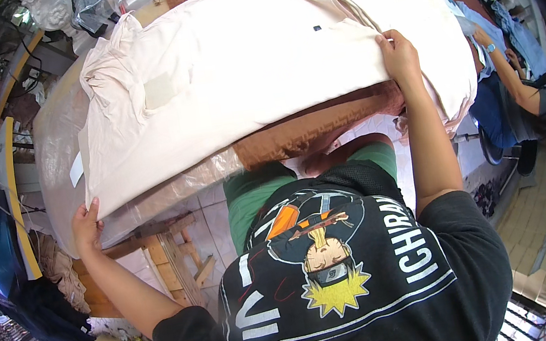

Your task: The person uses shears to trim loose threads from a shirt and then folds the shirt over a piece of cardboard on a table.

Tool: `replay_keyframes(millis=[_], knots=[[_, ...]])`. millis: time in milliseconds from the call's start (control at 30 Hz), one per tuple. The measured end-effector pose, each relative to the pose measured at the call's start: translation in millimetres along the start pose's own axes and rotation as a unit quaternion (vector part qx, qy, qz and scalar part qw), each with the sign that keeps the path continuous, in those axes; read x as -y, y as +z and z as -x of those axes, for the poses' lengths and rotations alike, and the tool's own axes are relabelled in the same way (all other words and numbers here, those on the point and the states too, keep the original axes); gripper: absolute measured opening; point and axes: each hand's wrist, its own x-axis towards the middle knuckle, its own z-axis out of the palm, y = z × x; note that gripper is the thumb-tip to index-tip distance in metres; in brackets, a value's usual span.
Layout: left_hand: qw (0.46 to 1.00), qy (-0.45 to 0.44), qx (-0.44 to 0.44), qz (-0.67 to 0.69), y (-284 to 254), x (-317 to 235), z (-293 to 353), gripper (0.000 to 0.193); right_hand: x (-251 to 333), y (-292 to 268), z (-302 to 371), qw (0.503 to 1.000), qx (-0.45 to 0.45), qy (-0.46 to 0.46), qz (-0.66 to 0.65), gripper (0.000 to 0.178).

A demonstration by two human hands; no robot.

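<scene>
A pale cream garment [237, 58] lies spread over the padded table, its near edge drawn fairly straight between my two hands. My left hand [88, 226] pinches its near left corner, thumb on top. At the right end of the same edge, my right hand [399, 57] grips the cloth between thumb and fingers. The garment's left part is bunched in creases, and a small dark label [317, 28] shows near its far right. A white tag [76, 170] hangs at the left edge. More cream cloth [436, 45] lies beyond my right hand.
Clear plastic [52, 141] covers the table's left end, and brown patterned cloth [315, 127] hangs along its near side. At the right, another person's arm [512, 73] reaches over blue garments [488, 21]. A wooden frame [167, 260] stands below left; yellow-edged boards [16, 197] stand farther left.
</scene>
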Motion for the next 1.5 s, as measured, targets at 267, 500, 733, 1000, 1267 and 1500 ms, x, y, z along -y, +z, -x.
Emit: replay_keyframes(millis=[267,500,733,1000,1267,1500], knots=[[0.929,0.133,-0.163,-0.305,6.2,17.4,-16.5,0.063,24.5,12.3,-7.6,0.967,-0.086,-0.229,0.073,0.019],[0.898,0.320,-0.121,-0.278,65.6,-56.8,-21.6,0.046,31.1,56.4,-38.6,0.916,0.009,-0.357,0.182,0.023],[0.918,0.291,-0.105,-0.247,77.1,-75.5,-45.4,0.045,89.6,53.8,-34.4,0.925,0.043,-0.333,0.176,0.028],[0.952,0.258,-0.111,-0.122,102.2,-164.3,-189.5,0.064,259.0,122.7,3.2,0.855,0.147,-0.493,-0.063,0.021],[0.954,0.226,-0.017,-0.197,129.9,-193.7,-270.4,0.060,278.7,144.1,27.4,0.829,0.251,-0.492,-0.088,0.020],[0.949,0.279,-0.027,-0.147,138.7,-210.9,-306.8,0.038,337.9,171.3,32.4,0.795,0.248,-0.530,-0.162,0.017]])
